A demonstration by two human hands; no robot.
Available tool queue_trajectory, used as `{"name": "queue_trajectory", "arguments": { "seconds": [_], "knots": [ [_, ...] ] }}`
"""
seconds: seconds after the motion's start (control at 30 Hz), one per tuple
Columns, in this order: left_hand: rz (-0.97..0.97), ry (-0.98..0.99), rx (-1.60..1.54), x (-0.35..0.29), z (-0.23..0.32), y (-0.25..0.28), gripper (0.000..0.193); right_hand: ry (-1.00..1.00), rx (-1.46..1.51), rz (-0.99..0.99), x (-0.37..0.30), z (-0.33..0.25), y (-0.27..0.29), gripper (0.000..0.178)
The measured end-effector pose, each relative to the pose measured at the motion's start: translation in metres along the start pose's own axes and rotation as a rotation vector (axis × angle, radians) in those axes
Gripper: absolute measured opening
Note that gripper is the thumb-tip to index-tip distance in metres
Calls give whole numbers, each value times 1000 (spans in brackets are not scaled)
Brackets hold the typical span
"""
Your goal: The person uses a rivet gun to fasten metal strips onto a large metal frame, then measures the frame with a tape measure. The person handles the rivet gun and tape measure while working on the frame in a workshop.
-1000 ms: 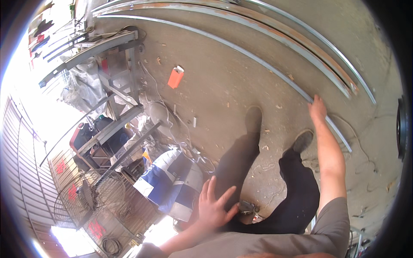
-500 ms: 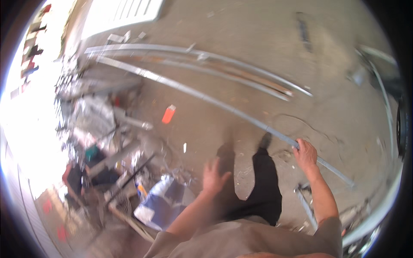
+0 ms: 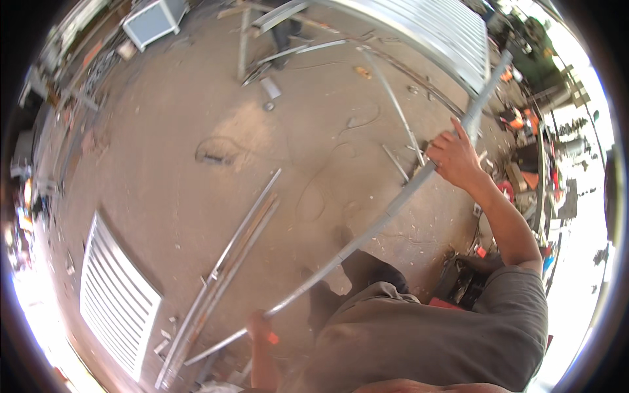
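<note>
A long grey metal bar (image 3: 367, 234) runs slantwise across the front of my body, from low on the left to high on the right. My right hand (image 3: 453, 158) is closed around its upper part, with the index finger lying along it. Lower down, my left hand (image 3: 259, 323) grips the bar near its other end; its fingers are small and slightly blurred. The bar's far right end rises beside a large ribbed metal panel (image 3: 426, 29); whether they touch I cannot tell.
Several long metal bars (image 3: 226, 275) lie on the floor at left, beside a white slatted panel (image 3: 118, 295). A grey-blue box-shaped unit (image 3: 154, 25) stands far left. Another person's legs (image 3: 283, 39) show at the far side. Clutter (image 3: 524, 170) lines the right.
My view has swung round to the right. The bar has been lifted from a low slant, and my left hand, free before, now grips it too.
</note>
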State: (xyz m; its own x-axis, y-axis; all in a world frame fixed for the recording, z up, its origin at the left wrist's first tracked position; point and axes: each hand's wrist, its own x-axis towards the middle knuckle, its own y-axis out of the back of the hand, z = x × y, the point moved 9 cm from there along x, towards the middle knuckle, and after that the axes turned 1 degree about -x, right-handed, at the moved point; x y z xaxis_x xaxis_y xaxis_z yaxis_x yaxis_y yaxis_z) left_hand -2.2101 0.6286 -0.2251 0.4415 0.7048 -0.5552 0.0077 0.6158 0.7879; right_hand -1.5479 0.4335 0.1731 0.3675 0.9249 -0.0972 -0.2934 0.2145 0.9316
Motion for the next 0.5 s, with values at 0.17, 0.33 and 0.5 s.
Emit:
{"name": "queue_trajectory", "arguments": {
  "seconds": [0.17,0.33,0.5],
  "knots": [
    [-68,-126,150,1,155,-6,52,-676,364,523,-148,83,-21,73],
    [14,-333,237,-26,444,-10,59,-572,1992,191,-198,25,-192,70],
    [0,-577,45,-94,685,-54,52,-740,2141,299,-239,51,-228,46]
  ]
}}
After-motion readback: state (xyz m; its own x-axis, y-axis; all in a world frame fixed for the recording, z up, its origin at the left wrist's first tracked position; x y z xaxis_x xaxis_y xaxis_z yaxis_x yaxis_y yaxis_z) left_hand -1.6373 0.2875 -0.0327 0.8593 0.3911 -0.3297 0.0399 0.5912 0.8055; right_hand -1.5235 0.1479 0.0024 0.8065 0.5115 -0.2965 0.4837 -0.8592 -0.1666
